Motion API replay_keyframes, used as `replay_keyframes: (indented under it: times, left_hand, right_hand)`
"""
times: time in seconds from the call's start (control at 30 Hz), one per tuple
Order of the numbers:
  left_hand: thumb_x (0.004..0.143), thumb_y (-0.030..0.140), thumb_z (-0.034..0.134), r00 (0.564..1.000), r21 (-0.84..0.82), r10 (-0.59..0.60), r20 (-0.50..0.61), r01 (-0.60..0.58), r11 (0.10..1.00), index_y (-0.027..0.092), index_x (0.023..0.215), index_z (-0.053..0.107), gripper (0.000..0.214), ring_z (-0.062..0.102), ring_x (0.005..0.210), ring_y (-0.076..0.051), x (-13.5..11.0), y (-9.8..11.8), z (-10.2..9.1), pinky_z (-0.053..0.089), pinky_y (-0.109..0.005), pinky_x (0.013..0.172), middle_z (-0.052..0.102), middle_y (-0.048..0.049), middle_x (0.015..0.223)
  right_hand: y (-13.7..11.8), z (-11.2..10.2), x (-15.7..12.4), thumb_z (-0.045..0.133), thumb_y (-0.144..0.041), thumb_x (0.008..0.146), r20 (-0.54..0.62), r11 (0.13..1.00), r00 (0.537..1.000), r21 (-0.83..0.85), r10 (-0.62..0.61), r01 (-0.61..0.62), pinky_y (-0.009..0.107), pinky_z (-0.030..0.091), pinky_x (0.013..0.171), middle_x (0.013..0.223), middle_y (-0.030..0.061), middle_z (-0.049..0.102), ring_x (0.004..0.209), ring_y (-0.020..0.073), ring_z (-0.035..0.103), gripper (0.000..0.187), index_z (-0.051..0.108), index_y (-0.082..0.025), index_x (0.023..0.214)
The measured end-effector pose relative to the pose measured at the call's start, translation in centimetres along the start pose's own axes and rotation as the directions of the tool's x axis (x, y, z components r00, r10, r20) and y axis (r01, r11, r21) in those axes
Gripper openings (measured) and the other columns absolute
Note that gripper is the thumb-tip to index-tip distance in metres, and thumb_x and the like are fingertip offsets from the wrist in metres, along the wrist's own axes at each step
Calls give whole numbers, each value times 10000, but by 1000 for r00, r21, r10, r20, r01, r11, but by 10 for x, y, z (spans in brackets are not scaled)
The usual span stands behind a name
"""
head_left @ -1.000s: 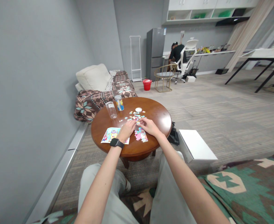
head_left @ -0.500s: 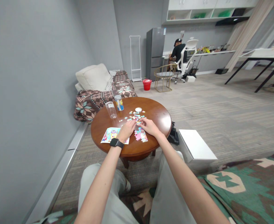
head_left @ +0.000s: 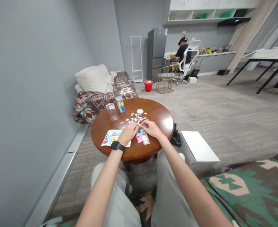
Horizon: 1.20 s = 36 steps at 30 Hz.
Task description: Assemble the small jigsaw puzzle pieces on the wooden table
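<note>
On a round wooden table lie several loose jigsaw pieces, a partly joined puzzle and a colourful reference picture. My left hand, with a black watch on its wrist, rests over the pieces with its fingers curled. My right hand meets it fingertip to fingertip just above the joined puzzle, fingers pinched together. What either hand holds is too small to make out.
A clear plastic cup, a blue and yellow can and a white lid stand at the table's far side. A white box sits on the floor to the right, a blanket-covered couch behind. A person sits at a far desk.
Both hands stay together over the pieces, almost unmoved. My view has shifted slightly, and the person at the far desk has sat up.
</note>
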State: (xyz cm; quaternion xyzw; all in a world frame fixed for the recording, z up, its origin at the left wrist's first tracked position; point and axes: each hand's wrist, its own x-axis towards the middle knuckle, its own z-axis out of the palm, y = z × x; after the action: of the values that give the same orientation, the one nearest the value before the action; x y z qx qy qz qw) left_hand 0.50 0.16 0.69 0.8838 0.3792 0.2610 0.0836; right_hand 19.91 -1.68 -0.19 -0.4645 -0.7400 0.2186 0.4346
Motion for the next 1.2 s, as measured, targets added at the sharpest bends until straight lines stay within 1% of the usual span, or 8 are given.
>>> replay_keyframes:
  times: [0.23,0.37,0.43,0.53,0.63,0.7,0.97,1.2]
  left_hand:
    - [988,298,465,999,-152,-44,-18,41,988,194,973,667,228,645,912,-202,0,-2,-2,501,-325,858,705,-57,973]
    - [964,345,499,988,-330,-146,-39,125,936,186,872,651,238,631,830,-176,1,-8,-3,495,-300,798,696,-29,868]
    - [955,394,507,973,-491,-230,-15,193,850,181,835,622,270,635,770,-161,2,-11,-3,495,-282,729,689,-20,811]
    - [937,478,525,950,-742,-286,129,284,607,170,835,577,328,671,706,-156,3,-12,-3,469,-254,609,711,-45,812]
    - [862,558,629,940,-863,-242,242,322,389,155,853,555,410,710,737,-171,2,-11,-1,490,-260,644,739,-101,880]
    - [838,577,663,935,-892,-226,273,334,303,144,870,557,447,721,756,-175,1,-12,1,518,-289,715,747,-131,923]
    - [793,497,756,926,-956,-322,197,255,148,139,817,542,418,729,756,-173,-1,-17,7,534,-288,732,743,-107,809]
    - [755,465,800,916,-960,-349,198,254,122,137,810,559,410,731,781,-185,-2,-17,7,531,-307,767,712,-56,764]
  right_hand:
    - [0,3,0,588,-245,905,9,997,999,-62,-52,52,295,494,755,875,45,735,778,171,651,129,709,-202,890]
    - [1,3,0,579,-235,904,20,996,998,-67,-60,61,315,499,783,898,55,748,824,188,669,148,723,-204,890]
    - [2,3,1,567,-222,898,11,997,999,-70,-41,41,320,502,785,903,55,751,823,191,673,156,721,-206,891]
    - [6,4,1,542,-213,885,-36,995,999,-97,-9,5,322,502,760,875,51,738,779,190,661,165,707,-207,882]
    - [13,6,1,517,-223,876,-129,990,991,-144,-21,2,335,501,747,833,50,692,753,196,629,165,677,-208,842]
    - [18,6,1,496,-241,882,-196,982,980,-187,-45,7,357,507,778,845,63,654,795,213,619,177,656,-211,811]
    - [36,10,-2,453,-178,820,-346,913,938,-375,20,-158,445,494,917,974,136,634,965,288,612,205,652,-192,868]
    - [43,10,-1,450,-143,787,-260,922,965,-369,20,-118,396,501,934,1057,119,650,995,251,622,264,640,-180,966]
